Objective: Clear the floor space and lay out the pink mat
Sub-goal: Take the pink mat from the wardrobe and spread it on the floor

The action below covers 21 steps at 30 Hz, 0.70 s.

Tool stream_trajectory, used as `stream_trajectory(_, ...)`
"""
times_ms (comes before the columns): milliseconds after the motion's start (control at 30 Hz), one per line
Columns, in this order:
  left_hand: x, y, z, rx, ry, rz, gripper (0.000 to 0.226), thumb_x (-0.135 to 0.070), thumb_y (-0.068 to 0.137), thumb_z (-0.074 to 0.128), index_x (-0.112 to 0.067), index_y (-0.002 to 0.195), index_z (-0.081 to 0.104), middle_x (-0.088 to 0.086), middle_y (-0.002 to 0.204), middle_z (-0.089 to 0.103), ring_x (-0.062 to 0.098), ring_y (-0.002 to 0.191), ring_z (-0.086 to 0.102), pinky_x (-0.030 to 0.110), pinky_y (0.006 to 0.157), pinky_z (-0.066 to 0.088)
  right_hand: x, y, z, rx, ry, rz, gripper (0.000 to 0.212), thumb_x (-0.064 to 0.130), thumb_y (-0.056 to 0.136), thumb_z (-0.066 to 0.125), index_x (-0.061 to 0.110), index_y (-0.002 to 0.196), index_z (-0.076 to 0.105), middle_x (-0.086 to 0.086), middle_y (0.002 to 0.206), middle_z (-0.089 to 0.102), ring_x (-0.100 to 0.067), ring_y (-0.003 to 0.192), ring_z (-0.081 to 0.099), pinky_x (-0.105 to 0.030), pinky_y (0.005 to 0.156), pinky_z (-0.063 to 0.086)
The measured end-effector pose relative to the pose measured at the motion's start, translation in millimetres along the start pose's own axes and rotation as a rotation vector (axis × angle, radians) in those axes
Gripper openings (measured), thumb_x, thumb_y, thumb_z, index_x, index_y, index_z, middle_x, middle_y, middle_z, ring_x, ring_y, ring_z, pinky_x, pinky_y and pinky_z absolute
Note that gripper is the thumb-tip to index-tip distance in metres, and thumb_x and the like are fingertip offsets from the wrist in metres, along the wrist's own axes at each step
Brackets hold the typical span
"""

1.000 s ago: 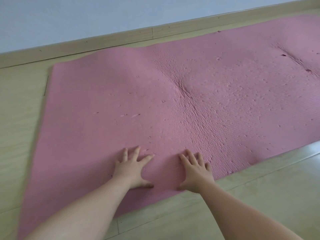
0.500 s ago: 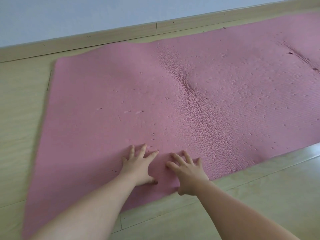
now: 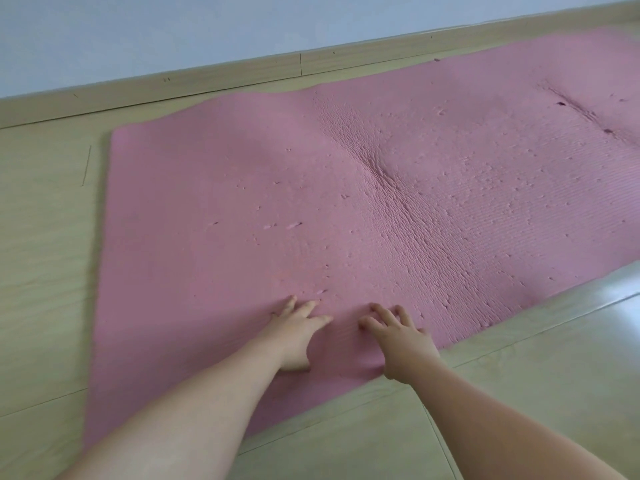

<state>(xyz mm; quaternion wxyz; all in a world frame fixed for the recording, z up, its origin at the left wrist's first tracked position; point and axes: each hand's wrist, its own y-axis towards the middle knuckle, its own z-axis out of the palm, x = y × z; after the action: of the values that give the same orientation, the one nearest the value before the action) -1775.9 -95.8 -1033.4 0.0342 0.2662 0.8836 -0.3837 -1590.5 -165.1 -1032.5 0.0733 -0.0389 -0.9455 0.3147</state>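
While both forearms reach in from the bottom edge, the pink mat [image 3: 242, 202] lies unrolled flat on the floor [image 3: 45, 237], its short end at left and its length running off frame to the right. Far long edge sits near the baseboard [image 3: 207, 81], not touching it; strip of floor shows between. Wall [image 3: 138, 29] above is pale blue-grey.

Left hand [image 3: 294, 336] is palm-down on the mat near the near long edge, fingers spread and extended, flat against the surface, gripping nothing. Right hand [image 3: 398, 341] is just beside it, also palm-down on the mat, fingers apart and slightly curled at the knuckles, fingertips pressing the surface, holding nothing. Heel of the right hand is at or just over the mat's near edge; can't tell exactly. Hands are close but not touching.

Mat surface is ribbed and worn: small nicks and pits scattered across the middle, one deep diagonal crease [image 3: 388, 178] running from the far edge toward the near edge right of the hands, a second crease [image 3: 575, 109] with dark tears further right. Floor is light wood-look planks; glare patch [image 3: 616, 306] at right.
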Motion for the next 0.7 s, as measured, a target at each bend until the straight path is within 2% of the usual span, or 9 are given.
stream_trajectory(133, 11, -6, 2, -0.011, 0.045, 0.049, 0.083, -0.015, 0.079, 0.066, -0.034, 0.149, 0.024, 0.000, 0.162, 0.002, 0.024, 0.150, -0.003, 0.035, 0.123, 0.010, 5, -3, 5, -0.017, 0.041, 0.043, 0.076, -0.002, 0.084, 0.054, 0.038, 0.140, 0.024, 0.010, 0.160, -0.003, -0.032, 0.148, 0.001, -0.049, 0.103, 0.038)
stream_trajectory(233, 10, -6, 3, 0.030, 0.083, 0.032, 0.088, -0.020, 0.079, 0.069, -0.032, 0.151, 0.019, 0.000, 0.162, -0.001, 0.024, 0.150, -0.005, 0.039, 0.123, 0.012, 8, -1, 5, 0.031, 0.096, 0.061, 0.072, 0.003, 0.084, 0.054, 0.036, 0.141, 0.024, 0.010, 0.160, -0.005, -0.033, 0.148, 0.000, -0.051, 0.104, 0.037)
stream_trajectory(333, 6, -7, -3, 0.046, 0.134, 0.004, 0.088, -0.026, 0.082, 0.068, -0.032, 0.152, 0.015, 0.001, 0.162, -0.001, 0.025, 0.150, -0.001, 0.042, 0.121, 0.017, 13, -1, 0, 0.063, 0.257, 0.116, 0.062, 0.013, 0.085, 0.056, 0.032, 0.139, 0.031, 0.009, 0.159, 0.004, -0.029, 0.146, 0.007, -0.052, 0.106, 0.036)
stream_trajectory(433, 6, -15, -15, -0.024, 0.121, -0.023, 0.080, -0.024, 0.087, 0.061, -0.028, 0.152, 0.015, 0.004, 0.162, 0.005, 0.025, 0.149, 0.008, 0.038, 0.121, 0.019, 25, -1, -6, 0.005, 0.340, 0.162, 0.059, 0.020, 0.085, 0.054, 0.027, 0.140, 0.033, 0.006, 0.155, 0.017, -0.026, 0.139, 0.022, -0.047, 0.105, 0.039)
stream_trajectory(533, 12, -22, -27, -0.086, 0.047, -0.056, 0.074, -0.019, 0.090, 0.057, -0.026, 0.152, 0.017, 0.003, 0.162, 0.006, 0.024, 0.149, 0.010, 0.036, 0.120, 0.022, 42, -1, -15, -0.046, 0.373, 0.171, 0.063, 0.023, 0.086, 0.055, 0.026, 0.144, 0.030, 0.001, 0.155, 0.019, -0.027, 0.139, 0.023, -0.045, 0.106, 0.038)
stream_trajectory(633, 18, -39, -34, -0.136, 0.020, -0.088, 0.068, -0.018, 0.090, 0.055, -0.025, 0.149, 0.024, 0.003, 0.158, 0.019, 0.025, 0.145, 0.020, 0.040, 0.115, 0.030, 61, -10, -29, -0.055, 0.383, 0.183, 0.063, 0.025, 0.089, 0.054, 0.024, 0.146, 0.028, 0.000, 0.158, 0.015, -0.027, 0.143, 0.019, -0.044, 0.108, 0.035)
stream_trajectory(700, 17, -62, -44, -0.152, 0.002, -0.104, 0.061, -0.018, 0.090, 0.054, -0.023, 0.146, 0.030, 0.003, 0.151, 0.029, 0.026, 0.140, 0.029, 0.040, 0.111, 0.035, 75, -26, -43, -0.049, 0.396, 0.189, 0.061, 0.023, 0.089, 0.052, 0.023, 0.146, 0.030, 0.000, 0.156, 0.019, -0.027, 0.140, 0.024, -0.043, 0.105, 0.036)
